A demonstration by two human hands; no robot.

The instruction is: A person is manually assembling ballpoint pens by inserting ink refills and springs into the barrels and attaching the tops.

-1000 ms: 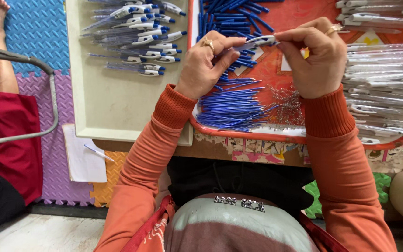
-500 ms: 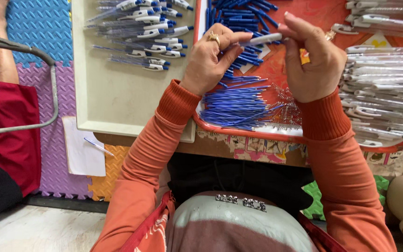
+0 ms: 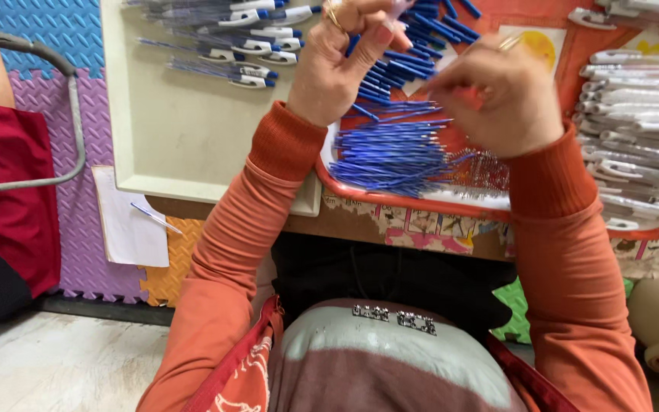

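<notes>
Left hand [image 3: 337, 65] pinches a small pale pen part [image 3: 400, 8] at top centre; right hand's [image 3: 497, 95] fingers curl — contents unclear. Finished blue-and-white plastic pens [image 3: 249, 42] lie upper left — thin blue refills [image 3: 394, 149] remain, centre.

Blue and purple foam mats [image 3: 78, 46]; pale floor [image 3: 55, 366]; metal rail [image 3: 55, 91]

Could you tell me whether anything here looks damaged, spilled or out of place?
Only the front edge of the table looks worn: its patterned covering is torn and peeling below the red tray. The blue refills lie bundled, and the finished pens sit grouped on the cream tray.
</notes>
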